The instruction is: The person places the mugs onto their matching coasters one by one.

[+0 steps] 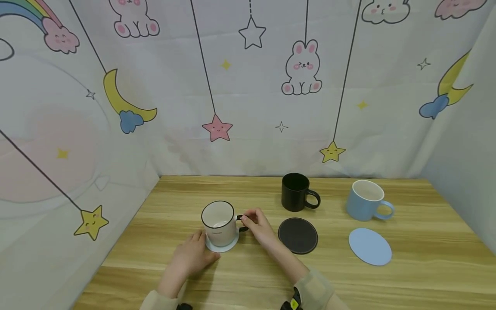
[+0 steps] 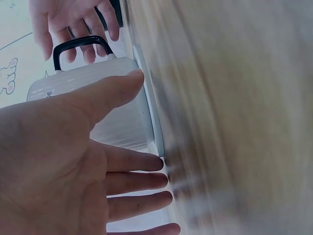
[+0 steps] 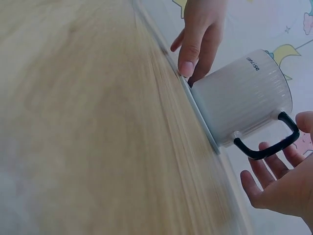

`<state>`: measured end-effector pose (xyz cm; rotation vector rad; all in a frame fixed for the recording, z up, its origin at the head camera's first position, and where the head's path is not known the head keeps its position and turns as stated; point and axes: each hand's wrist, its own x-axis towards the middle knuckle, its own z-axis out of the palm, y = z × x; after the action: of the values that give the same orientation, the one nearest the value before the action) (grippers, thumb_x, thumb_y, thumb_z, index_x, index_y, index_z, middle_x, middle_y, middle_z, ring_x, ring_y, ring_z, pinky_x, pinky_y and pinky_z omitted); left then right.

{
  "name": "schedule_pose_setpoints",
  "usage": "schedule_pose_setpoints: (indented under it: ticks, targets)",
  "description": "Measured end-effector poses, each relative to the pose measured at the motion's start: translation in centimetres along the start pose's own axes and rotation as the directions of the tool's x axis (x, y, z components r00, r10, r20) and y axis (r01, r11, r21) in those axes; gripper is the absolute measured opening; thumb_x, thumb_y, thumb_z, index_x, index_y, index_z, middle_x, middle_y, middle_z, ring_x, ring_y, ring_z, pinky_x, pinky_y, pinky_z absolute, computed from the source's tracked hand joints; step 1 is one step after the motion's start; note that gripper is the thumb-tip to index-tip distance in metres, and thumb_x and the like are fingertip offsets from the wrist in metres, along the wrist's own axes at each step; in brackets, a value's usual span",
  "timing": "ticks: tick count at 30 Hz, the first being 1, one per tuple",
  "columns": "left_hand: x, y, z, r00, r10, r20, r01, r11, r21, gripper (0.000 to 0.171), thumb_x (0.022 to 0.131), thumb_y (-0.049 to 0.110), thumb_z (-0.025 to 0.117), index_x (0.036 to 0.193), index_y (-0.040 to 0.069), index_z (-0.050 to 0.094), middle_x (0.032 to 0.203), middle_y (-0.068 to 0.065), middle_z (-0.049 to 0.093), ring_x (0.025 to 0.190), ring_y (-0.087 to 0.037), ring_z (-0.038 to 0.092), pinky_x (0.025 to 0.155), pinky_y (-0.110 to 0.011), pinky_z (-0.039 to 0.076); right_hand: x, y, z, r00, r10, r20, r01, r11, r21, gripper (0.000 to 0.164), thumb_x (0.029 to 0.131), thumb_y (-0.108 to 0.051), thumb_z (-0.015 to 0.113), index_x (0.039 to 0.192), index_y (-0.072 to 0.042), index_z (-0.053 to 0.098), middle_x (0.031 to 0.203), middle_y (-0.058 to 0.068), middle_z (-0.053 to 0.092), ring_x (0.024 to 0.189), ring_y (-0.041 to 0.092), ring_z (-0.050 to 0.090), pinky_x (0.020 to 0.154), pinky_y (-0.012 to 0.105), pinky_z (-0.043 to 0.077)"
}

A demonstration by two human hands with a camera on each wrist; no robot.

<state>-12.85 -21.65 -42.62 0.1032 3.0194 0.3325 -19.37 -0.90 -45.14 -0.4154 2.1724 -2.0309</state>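
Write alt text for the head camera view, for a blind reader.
A white mug stands on a pale coaster on a wooden table, a left hand beside the coaster and a right hand at the mug's handle. Farther right, a black mug stands behind a black coaster and a blue mug behind a blue coaster. Behind hangs a cartoon cloth.

On the white mug (image 3: pixel 234 100) between your left hand (image 1: pixel 193 255) and right hand (image 1: pixel 261 228), you read small dark lettering (image 3: pixel 253 64): "oncise", its first letter unclear. In the head view, it is illegible.
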Motion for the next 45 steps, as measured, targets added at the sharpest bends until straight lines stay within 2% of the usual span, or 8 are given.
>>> schedule_pose_setpoints:
  ticks: [9,19,28,37,45]
  targets:
    - [-0.7,0.1,0.2,0.997,0.031,-0.071,-0.025,0.997,0.077,0.071,0.08,0.048,0.07,0.12,-0.009,0.058,0.12,-0.025,0.06,0.11,-0.043,0.058,0.086,-0.06,0.048,-0.3,-0.2,-1.8,0.999,-0.001,-0.038,-0.002,0.997,-0.081,0.024,0.097,-0.02,0.056,0.114,-0.003,0.052,0.115,0.013,0.055,0.101,0.019,0.052,0.082,0.027,0.042]
    - [-1.8,1.0,-0.2,0.998,0.034,-0.057,-0.027,0.992,0.126,0.07,0.081,0.051,0.068,0.121,-0.007,0.059,0.121,-0.023,0.061,0.113,-0.043,0.057,0.09,-0.062,0.045,-1.1,-0.5,-3.9,0.998,-0.004,-0.058,-0.003,0.993,-0.12,0.019,0.095,-0.016,0.059,0.11,-0.004,0.056,0.111,0.011,0.059,0.098,0.016,0.056,0.082,0.027,0.044]
    - [-2.5,2.0,-0.7,0.997,0.056,-0.051,-0.05,0.992,0.113,0.064,0.084,0.05,0.066,0.122,-0.001,0.061,0.121,-0.021,0.061,0.113,-0.04,0.058,0.091,-0.059,0.046,-1.6,-1.1,-5.5,0.998,-0.001,-0.056,-0.008,0.988,-0.152,0.018,0.094,-0.014,0.06,0.109,-0.004,0.056,0.111,0.011,0.06,0.098,0.017,0.056,0.081,0.028,0.045]
    - [-3.0,3.0,-0.8,0.992,0.098,-0.084,-0.089,0.99,0.106,0.053,0.083,0.047,0.068,0.114,0.004,0.063,0.103,-0.013,0.066,0.097,-0.034,0.063,0.079,-0.053,0.049,-2.3,-1.4,-7.0,0.998,0.021,-0.061,-0.028,0.993,-0.116,0.02,0.095,-0.014,0.059,0.111,-0.002,0.055,0.11,0.013,0.061,0.096,0.012,0.058,0.088,0.027,0.046]
    - [-2.9,3.6,-0.7,0.986,0.146,-0.076,-0.141,0.988,0.064,0.051,0.084,0.047,0.069,0.113,0.006,0.062,0.113,-0.012,0.066,0.1,-0.033,0.064,0.08,-0.052,0.05,-2.7,-1.3,-8.3,0.996,0.029,-0.078,-0.039,0.992,-0.121,0.021,0.095,-0.015,0.059,0.111,-0.002,0.056,0.106,0.012,0.063,0.096,0.013,0.061,0.09,0.027,0.047]
